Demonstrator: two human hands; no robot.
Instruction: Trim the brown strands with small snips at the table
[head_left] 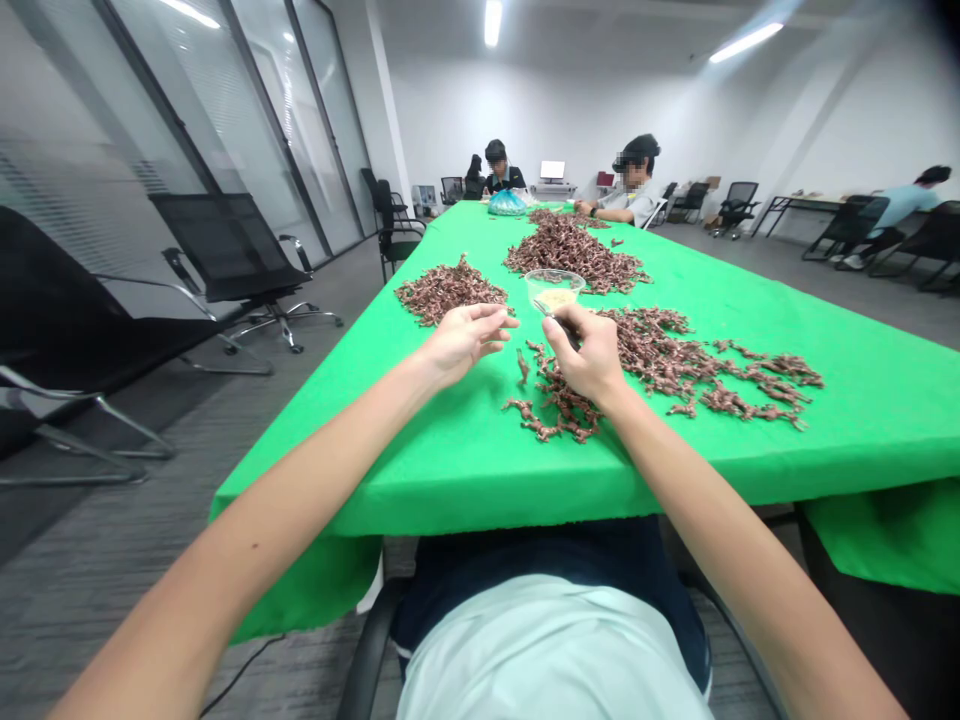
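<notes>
— What do the hands have?
— The right hand [589, 355] is closed in a pinch on a slim metal-tipped tool [553, 318], just above a loose heap of reddish-brown sprigs [559, 412] at twelve o'clock. The left hand [466, 342] is open, fingers lightly curled, holding nothing visible.
— How much lies around them?
— Plenty. A wide spread of sprigs [675, 355] sits at two o'clock, with big heaps [574, 255] at twelve and another heap [450, 290] at eleven, all on the green tablecloth [847, 420]. A clear plastic cup [553, 285] between them holds only a shallow layer of pale grains [555, 298].

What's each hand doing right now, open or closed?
Left hand: open, fingers loosely curled, holding nothing visible.
Right hand: closed, holding a small metal tool with a dark grip.
</notes>
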